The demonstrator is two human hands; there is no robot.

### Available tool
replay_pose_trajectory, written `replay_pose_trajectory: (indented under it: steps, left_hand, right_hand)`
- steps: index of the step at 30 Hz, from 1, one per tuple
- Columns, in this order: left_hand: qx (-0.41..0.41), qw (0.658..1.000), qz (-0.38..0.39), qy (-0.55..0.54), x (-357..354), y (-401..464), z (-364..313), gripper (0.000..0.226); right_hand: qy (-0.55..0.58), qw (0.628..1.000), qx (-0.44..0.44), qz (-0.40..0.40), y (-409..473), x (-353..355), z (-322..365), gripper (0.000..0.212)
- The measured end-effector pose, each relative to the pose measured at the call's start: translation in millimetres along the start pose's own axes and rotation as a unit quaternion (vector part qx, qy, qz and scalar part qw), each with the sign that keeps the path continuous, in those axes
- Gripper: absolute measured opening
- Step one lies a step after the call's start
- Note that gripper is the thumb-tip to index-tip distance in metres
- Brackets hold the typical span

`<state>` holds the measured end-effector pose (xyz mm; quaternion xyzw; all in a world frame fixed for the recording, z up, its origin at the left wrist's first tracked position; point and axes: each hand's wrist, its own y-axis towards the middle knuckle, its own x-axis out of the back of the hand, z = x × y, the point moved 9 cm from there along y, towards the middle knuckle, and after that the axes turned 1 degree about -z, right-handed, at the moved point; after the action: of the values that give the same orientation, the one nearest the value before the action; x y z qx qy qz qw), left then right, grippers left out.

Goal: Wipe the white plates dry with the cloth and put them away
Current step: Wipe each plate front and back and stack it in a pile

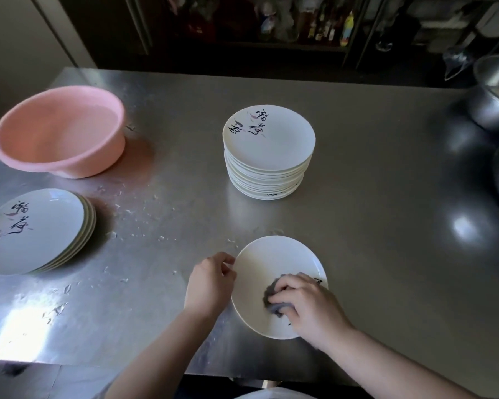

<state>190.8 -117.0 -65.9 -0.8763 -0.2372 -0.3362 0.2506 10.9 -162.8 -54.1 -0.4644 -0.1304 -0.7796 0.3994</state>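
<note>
A white plate [267, 266] lies near the front edge of the steel table. My left hand [209, 280] pinches its left rim. My right hand [306, 303] grips a bunched grey cloth [272, 298] and presses it on the plate's inside, covering part of the black lettering. A tall stack of white plates [268, 154] with black calligraphy stands in the middle of the table. A short stack of plates [35, 231] with the same lettering sits at the left edge.
A pink plastic basin [58, 131] stands at the back left. Water drops lie scattered on the steel table [386, 197] between the left stack and my hands. Metal bowls [496, 96] stand at the far right. Dark shelves with bottles run behind the table.
</note>
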Motion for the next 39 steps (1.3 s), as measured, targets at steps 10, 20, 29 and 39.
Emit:
replay_pose_trajectory:
  steps: [10, 20, 29, 39]
  left_hand:
    - [0.011, 0.987, 0.133, 0.088, 11, 16, 4, 0.020]
    - [0.000, 0.994, 0.100, 0.049, -5, 44, -21, 0.009]
    - [-0.044, 0.976, 0.163, 0.136, -15, 23, -17, 0.017]
    - [0.016, 0.984, 0.157, 0.080, -14, 30, -10, 0.008]
  right_hand:
    - [0.060, 0.983, -0.052, -0.168, 47, 51, -9, 0.023]
    - [-0.030, 0.988, -0.062, -0.139, 67, 27, -3, 0.023]
    - [-0.030, 0.987, -0.050, -0.146, 57, 29, -4, 0.022]
    - [-0.045, 0.985, -0.098, -0.137, 53, 31, -23, 0.016]
